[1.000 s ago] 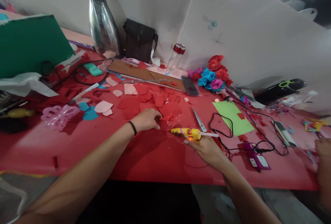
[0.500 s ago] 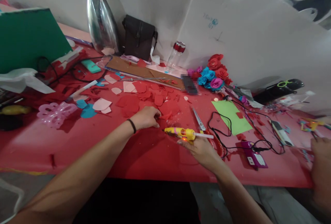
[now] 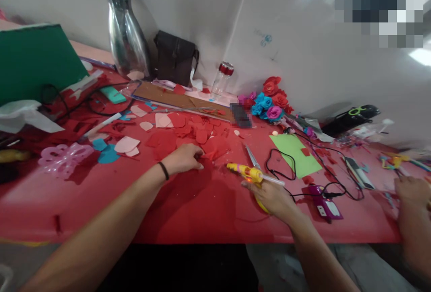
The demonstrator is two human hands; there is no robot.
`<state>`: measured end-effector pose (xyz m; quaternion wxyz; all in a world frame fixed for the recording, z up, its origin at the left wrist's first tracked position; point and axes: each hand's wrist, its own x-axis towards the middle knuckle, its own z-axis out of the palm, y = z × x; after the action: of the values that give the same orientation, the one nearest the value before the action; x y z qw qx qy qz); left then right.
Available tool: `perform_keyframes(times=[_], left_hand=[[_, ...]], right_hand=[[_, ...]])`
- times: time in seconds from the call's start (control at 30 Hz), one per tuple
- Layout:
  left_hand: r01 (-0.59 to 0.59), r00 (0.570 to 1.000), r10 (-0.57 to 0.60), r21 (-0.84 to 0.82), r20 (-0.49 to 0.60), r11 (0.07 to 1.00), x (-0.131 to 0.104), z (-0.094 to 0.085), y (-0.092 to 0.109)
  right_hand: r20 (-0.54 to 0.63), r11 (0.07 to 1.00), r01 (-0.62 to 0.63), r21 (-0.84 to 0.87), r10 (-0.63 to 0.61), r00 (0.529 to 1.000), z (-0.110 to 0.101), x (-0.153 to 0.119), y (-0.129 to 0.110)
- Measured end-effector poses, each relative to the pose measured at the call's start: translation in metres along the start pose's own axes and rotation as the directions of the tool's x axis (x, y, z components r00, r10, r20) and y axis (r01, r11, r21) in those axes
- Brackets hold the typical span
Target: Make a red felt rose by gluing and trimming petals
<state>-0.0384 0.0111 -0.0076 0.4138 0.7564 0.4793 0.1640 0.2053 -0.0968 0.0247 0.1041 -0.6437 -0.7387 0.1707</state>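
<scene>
My right hand (image 3: 274, 197) is wrapped round a yellow glue gun (image 3: 244, 170) with a clear glue stick jutting from its back. An orange light glows on the gun, and its nozzle points left, a short way from my left hand (image 3: 184, 158). The fingers of that left hand are curled together at a red paper piece (image 3: 215, 153); their grip is partly hidden against the red tabletop. Red paper cutouts (image 3: 163, 143) lie just behind the left hand. Scissors (image 3: 251, 155) lie behind the glue gun, partly covered by it.
A green sheet (image 3: 296, 155), a black cable and a purple power adapter (image 3: 325, 203) lie at right. Paper flowers (image 3: 269, 101), a glass bottle (image 3: 222, 81), a black bag (image 3: 175, 58) and a metal jug (image 3: 128, 36) stand behind. Another person's hand (image 3: 412, 193) is at far right.
The glue gun in my right hand has drawn away to the right from my left hand. My left hand stays by the red paper, its fingers slightly shifted. The view has tilted a little.
</scene>
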Motion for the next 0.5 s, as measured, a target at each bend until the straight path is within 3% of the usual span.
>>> perform_keyframes(times=[0.17, 0.3, 0.43, 0.5], left_hand=[[0.053, 0.992, -0.099, -0.435, -0.084, 0.899, -0.005, -0.013, 0.006], [0.066, 0.988, -0.135, -0.561, -0.081, 0.825, -0.006, -0.015, 0.007], [-0.024, 0.983, -0.065, -0.465, -0.174, 0.885, -0.004, -0.012, 0.006], [-0.094, 0.972, 0.005, -0.367, -0.235, 0.926, -0.003, -0.011, 0.008]], right_hand=[[-0.231, 0.955, -0.217, -0.199, 0.17, 0.958, -0.021, 0.036, 0.039], [-0.249, 0.879, -0.335, -0.338, 0.259, 0.933, -0.027, 0.067, 0.063], [-0.326, 0.904, -0.322, -0.282, 0.226, 0.918, -0.018, 0.083, 0.045], [-0.381, 0.978, -0.18, -0.108, 0.127, 0.916, -0.012, 0.087, 0.019]])
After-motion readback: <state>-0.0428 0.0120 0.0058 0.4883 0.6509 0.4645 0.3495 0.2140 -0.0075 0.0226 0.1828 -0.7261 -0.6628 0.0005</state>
